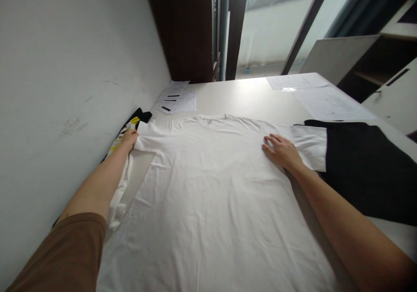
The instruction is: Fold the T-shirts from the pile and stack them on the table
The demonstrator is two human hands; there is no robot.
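A white T-shirt lies spread on the white table, its neckline toward the far side and its body reaching down to the near edge of the view. My left hand is closed on the end of the left sleeve, beside the wall. Flat on the shirt near the right shoulder rests my right hand, its fingers slightly spread. The right sleeve overlaps a folded black garment. Light creases run down the shirt's body.
Against the wall at left lie black, yellow and white clothes. Paper sheets sit at the far left of the table, and more papers at the far right. A glass door and a cabinet stand beyond.
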